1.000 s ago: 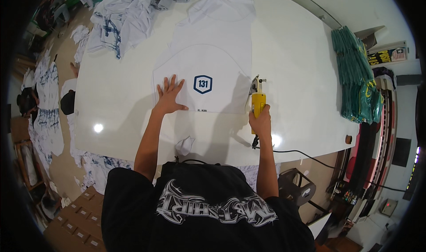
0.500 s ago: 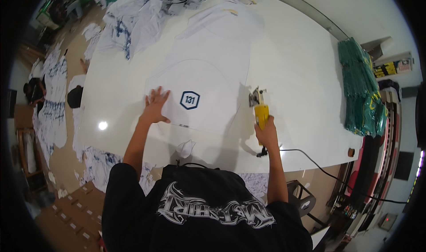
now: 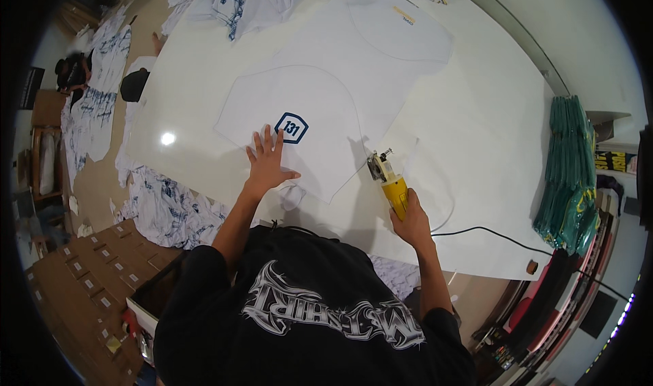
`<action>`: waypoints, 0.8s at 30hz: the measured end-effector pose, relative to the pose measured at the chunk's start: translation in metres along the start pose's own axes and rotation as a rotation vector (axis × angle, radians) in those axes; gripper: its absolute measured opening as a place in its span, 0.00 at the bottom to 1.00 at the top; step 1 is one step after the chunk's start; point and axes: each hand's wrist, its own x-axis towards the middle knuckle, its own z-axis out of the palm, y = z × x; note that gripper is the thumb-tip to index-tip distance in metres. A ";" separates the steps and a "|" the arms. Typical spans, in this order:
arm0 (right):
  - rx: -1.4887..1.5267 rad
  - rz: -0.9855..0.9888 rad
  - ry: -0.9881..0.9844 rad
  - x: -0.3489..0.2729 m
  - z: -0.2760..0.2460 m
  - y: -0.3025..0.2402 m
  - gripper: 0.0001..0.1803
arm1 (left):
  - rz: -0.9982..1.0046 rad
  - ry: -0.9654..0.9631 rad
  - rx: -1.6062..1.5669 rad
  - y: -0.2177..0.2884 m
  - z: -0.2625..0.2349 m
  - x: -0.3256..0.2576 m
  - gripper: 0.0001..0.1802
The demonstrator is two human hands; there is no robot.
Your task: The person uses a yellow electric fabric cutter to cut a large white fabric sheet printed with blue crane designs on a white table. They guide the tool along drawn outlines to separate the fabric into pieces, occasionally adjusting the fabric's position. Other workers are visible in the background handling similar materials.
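A: Right hand was wrapped around the yellow electric cutter, its black cord trailing off right. The tool had come nearer the garment's edge than a second before.

B: Cutting already?

A: Blade too small to tell. Left hand lay spread, palm down on the white shirt panel, just below its blue badge, pinning the cloth. White table beyond.

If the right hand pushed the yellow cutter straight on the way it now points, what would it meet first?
The right hand aims the yellow cutter up the table. First in line looks to be the edge of the white fabric piece with the dark blue badge, though depth is unclear.
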 end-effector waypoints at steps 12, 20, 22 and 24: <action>-0.023 -0.056 -0.040 0.019 -0.004 -0.002 0.38 | -0.008 0.000 -0.023 -0.006 0.007 0.003 0.79; -0.012 0.001 -0.030 0.030 0.001 -0.019 0.39 | -0.001 0.010 -0.018 -0.008 0.008 0.004 0.79; 0.014 0.019 -0.016 0.035 0.002 -0.029 0.39 | -0.013 -0.008 -0.029 -0.005 0.005 0.004 0.79; 0.032 0.020 0.003 0.041 0.005 -0.034 0.38 | -0.016 -0.011 -0.037 -0.004 0.004 0.003 0.79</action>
